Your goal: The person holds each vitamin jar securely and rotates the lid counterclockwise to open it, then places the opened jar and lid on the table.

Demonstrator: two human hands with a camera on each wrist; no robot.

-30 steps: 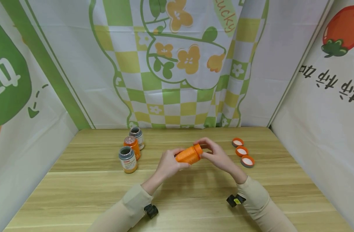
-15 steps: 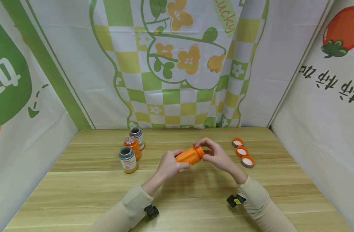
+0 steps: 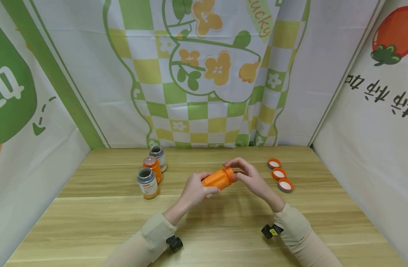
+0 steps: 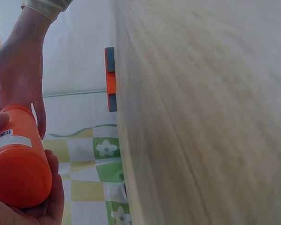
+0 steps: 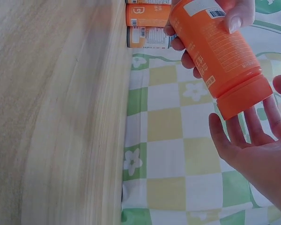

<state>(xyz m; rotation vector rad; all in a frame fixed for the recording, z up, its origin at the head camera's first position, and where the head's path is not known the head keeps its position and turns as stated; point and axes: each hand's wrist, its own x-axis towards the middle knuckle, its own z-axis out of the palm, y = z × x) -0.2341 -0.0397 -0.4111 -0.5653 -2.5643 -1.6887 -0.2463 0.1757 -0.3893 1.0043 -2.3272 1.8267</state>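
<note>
In the head view my left hand (image 3: 196, 188) grips the body of an orange bottle (image 3: 218, 179), which is held tilted above the table with its capped end toward the right. The left wrist view shows its rounded base and a white barcode label. At the other end is my right hand (image 3: 252, 180), its fingers about the orange cap (image 5: 246, 97) and the thumb by the cap's edge. From the right wrist, that hand's fingers (image 5: 258, 133) reach behind the cap, with the palm standing off it.
On the left of the wooden table (image 3: 100, 222) stand a grey-necked jar (image 3: 147, 184), an orange jar (image 3: 152, 168) with a shiny top, and another grey-necked jar (image 3: 158, 157). To the right lie three caps (image 3: 278, 174) with white insides. Patterned cloth (image 3: 207, 122) hangs behind.
My right thumb and fingers have shifted slightly round the cap, down and then back up. The left hand and bottle have stayed nearly in place.
</note>
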